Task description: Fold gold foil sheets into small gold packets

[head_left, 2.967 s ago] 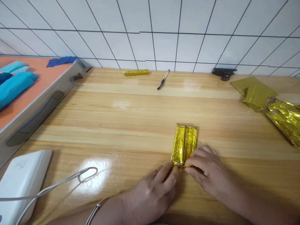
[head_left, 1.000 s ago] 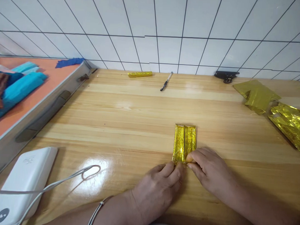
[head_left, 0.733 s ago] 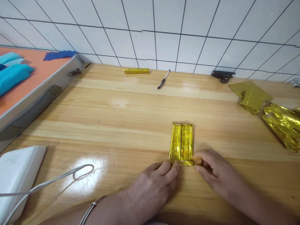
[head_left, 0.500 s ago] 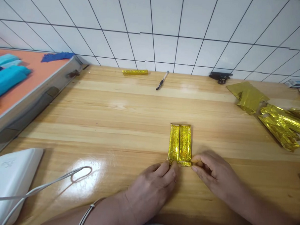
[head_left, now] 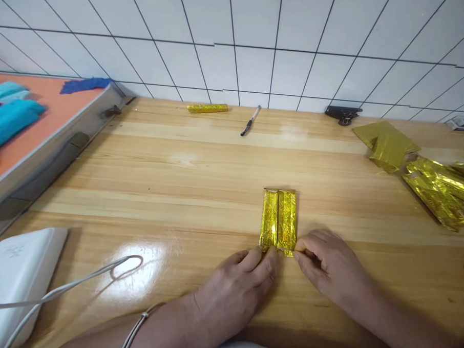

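Gold foil piece (head_left: 287, 217): flat on the worktop (head_left: 185, 192), right of centre, a narrow fold along its near edge.
My left grip (head_left: 238, 286): fingertips pressing that near edge at its left half; my thumb is hidden, so I cannot tell whether it clamps.
My right grip (head_left: 328, 261): thumb and forefinger pinched together on the near right corner.
Far side: gold strip (head_left: 207, 108), pen (head_left: 250, 121), black clip (head_left: 342, 115).
Far right: gold foil pile (head_left: 439, 191).
Near left: white device (head_left: 22, 267).
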`<move>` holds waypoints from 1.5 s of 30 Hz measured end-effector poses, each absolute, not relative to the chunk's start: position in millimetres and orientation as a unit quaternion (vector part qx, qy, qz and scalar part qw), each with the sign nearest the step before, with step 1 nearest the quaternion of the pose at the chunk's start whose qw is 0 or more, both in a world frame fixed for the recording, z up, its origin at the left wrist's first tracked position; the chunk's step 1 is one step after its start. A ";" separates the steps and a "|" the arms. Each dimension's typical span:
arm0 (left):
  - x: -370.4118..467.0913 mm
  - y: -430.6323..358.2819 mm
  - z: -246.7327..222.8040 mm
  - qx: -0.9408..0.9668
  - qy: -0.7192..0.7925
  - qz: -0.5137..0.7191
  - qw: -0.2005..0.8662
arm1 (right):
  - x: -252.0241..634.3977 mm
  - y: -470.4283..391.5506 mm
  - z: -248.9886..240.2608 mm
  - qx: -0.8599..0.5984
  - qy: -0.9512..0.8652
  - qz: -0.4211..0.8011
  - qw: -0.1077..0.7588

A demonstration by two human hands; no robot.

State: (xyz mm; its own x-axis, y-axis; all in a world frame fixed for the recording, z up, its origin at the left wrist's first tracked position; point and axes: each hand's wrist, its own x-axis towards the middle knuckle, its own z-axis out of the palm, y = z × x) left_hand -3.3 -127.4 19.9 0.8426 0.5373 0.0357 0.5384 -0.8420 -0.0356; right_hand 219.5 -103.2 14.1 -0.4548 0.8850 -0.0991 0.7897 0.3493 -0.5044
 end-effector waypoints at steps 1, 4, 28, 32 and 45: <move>-3.1 -127.3 19.8 -0.959 -0.282 -0.012 0.021 | 219.4 -102.8 13.8 -0.512 -0.817 0.247 0.094; -1.6 -126.8 21.1 -0.959 -0.282 0.000 0.019 | 219.6 -102.2 12.4 -0.508 -0.822 0.241 0.092; 2.1 -123.8 20.9 -0.964 -0.264 0.016 0.013 | 216.5 -145.9 5.6 -0.407 -0.910 -0.008 0.077; -7.4 -126.3 13.3 -0.966 -0.256 -0.016 0.017 | 222.6 -153.3 -4.3 -0.416 -0.906 -0.028 0.072; -32.2 -122.8 3.6 -0.951 -0.279 -0.099 -0.092 | 232.1 -156.9 -5.7 -0.447 -0.890 0.017 0.085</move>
